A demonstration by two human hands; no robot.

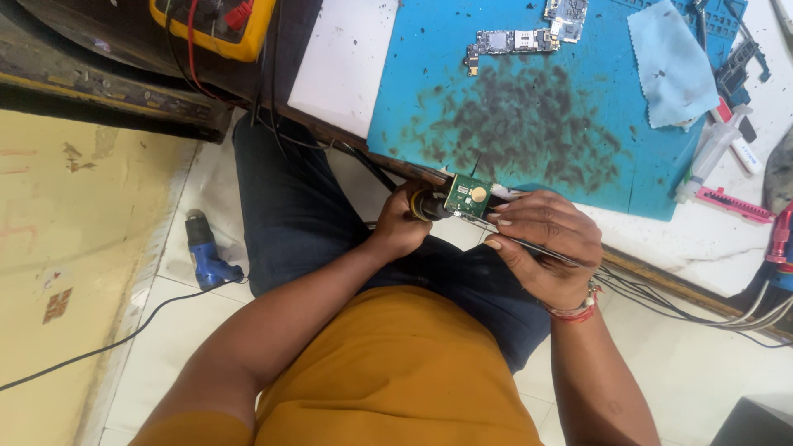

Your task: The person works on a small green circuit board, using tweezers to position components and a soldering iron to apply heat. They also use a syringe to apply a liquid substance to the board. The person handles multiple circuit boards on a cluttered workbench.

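Note:
My left hand (399, 227) is closed around a dark tool with a yellow band (423, 205), held at the near edge of the workbench. My right hand (545, 244) grips a small green circuit board (467, 196) with a round pale part on it, and a thin metal tweezer (537, 248) lies along its fingers. The board sits between the two hands, touching the tool's tip. Both hands hover just off the edge of the blue work mat (529, 116).
On the stained blue mat lie two bare circuit boards (512, 41) and a light blue cloth (673, 62). A syringe (710, 153) and a pink tool (731, 202) rest at right. A yellow multimeter (216, 25) sits at top left. A blue heat gun (202, 248) lies on the floor.

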